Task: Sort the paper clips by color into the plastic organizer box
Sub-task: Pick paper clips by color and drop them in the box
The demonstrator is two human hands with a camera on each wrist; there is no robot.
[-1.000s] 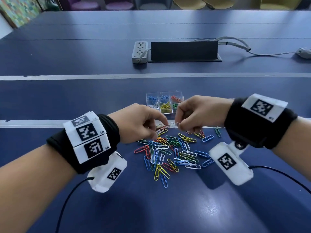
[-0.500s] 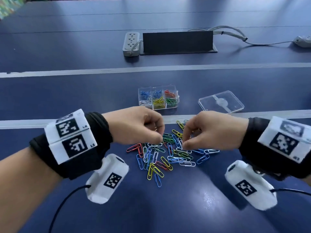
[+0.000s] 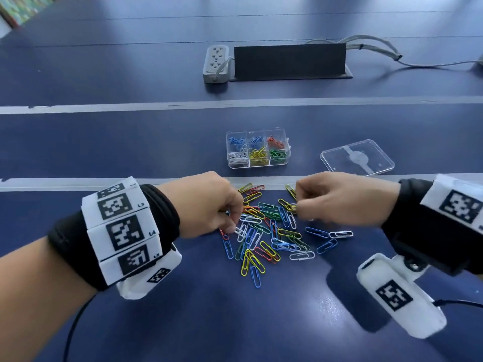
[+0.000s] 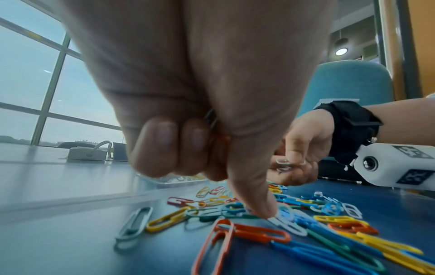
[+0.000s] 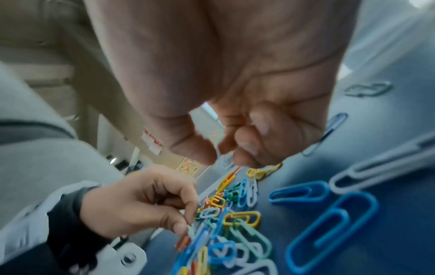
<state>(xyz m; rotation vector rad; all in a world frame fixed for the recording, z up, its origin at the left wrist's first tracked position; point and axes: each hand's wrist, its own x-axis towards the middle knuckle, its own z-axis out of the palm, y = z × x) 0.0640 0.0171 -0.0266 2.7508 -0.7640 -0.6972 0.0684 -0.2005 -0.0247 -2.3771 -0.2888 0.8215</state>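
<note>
Table (image 3: 130, 142), dark blue, runs wide with two pale strips across it; bare surface lies at 9 o'clock of the work area and along the near edge at 6 o'clock.

Left hand (image 3: 206, 202) sits at 9 o'clock of the clips (image 3: 269, 231), fingers curled into the palm. In the left wrist view the thumb (image 4: 256, 195) points down and its tip presses a white clip (image 4: 288, 224) against the table, while thin wire, seemingly clips, shows tucked between curled fingers and palm.

The clips lie scattered in a loose heap between the two hands, mixed blue, yellow, green, red and white, many overlapping; a few blue and white ones lie apart at 3 o'clock of the heap.

At 12 o'clock of the heap, beyond the near pale strip, stands the box (image 3: 257, 165), clear, six compartments: blue, blue, red in the far row; white, yellow, green in the near row. Well beyond it, a power strip (image 3: 215, 64) beside a black panel (image 3: 290, 61).

Right hand (image 3: 345, 199) hovers at 2 o'clock of the heap, fingers curled, thumb and fingertips pinching small white clips (image 4: 286, 161).

A clear lid (image 3: 356, 158) lies flat at 3 o'clock of the box, apart from it.
</note>
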